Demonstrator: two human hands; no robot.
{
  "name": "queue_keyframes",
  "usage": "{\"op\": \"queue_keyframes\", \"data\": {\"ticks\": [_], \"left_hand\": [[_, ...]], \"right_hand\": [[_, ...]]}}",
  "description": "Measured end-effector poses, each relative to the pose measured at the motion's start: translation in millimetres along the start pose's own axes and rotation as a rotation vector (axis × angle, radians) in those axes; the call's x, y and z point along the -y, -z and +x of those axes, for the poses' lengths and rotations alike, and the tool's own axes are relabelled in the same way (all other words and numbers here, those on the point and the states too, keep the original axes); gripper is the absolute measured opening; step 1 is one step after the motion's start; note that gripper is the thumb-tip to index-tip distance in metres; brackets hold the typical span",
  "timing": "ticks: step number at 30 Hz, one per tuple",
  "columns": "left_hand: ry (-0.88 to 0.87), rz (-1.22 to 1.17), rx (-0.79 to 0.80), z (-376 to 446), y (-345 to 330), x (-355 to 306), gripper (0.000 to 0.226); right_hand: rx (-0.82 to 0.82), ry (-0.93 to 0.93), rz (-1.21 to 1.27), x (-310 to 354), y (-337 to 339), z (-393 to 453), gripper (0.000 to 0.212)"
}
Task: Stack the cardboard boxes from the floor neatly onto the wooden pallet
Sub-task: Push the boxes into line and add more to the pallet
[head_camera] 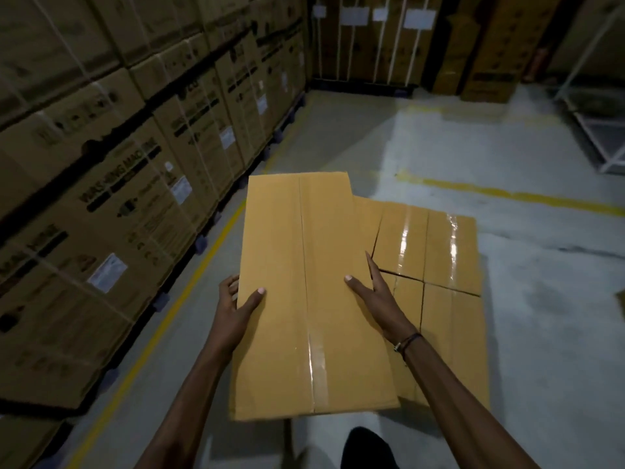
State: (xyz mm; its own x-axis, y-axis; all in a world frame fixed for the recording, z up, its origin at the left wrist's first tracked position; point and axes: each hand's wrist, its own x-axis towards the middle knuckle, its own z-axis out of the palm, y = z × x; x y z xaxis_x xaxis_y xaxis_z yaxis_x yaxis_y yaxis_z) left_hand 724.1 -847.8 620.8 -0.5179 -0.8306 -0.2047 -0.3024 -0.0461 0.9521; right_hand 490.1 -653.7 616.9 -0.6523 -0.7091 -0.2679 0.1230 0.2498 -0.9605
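Observation:
I hold a long taped cardboard box (304, 292) in front of me, above the floor. My left hand (236, 306) grips its left edge, thumb on top and fingers curled under the side. My right hand (375, 292) clasps its right edge, thumb lying on the top face and fingers down the side. To the right and lower lies a layer of several taped boxes (439, 265), packed edge to edge. The held box overlaps their left side. The wooden pallet is hidden under them.
Tall strapped washing-machine cartons (118, 184) line the left, behind a yellow floor line (189, 292). More cartons (378, 42) stand at the back wall. A white metal rack (595, 130) is at right. Grey concrete floor (548, 333) lies to the right.

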Motion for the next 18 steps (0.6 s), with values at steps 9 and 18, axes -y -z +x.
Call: {"op": "queue_keyframes", "data": {"ticks": [9, 18], "left_hand": [[-0.035, 0.005, 0.184, 118.7, -16.8, -3.6, 0.072], [0.009, 0.03, 0.276, 225.8, -76.9, -6.2, 0.06]], "right_hand": [[-0.145, -0.053, 0.014, 9.4, -3.6, 66.0, 0.083], [-0.198, -0.066, 0.043, -5.6, 28.3, 175.6, 0.081]]}}
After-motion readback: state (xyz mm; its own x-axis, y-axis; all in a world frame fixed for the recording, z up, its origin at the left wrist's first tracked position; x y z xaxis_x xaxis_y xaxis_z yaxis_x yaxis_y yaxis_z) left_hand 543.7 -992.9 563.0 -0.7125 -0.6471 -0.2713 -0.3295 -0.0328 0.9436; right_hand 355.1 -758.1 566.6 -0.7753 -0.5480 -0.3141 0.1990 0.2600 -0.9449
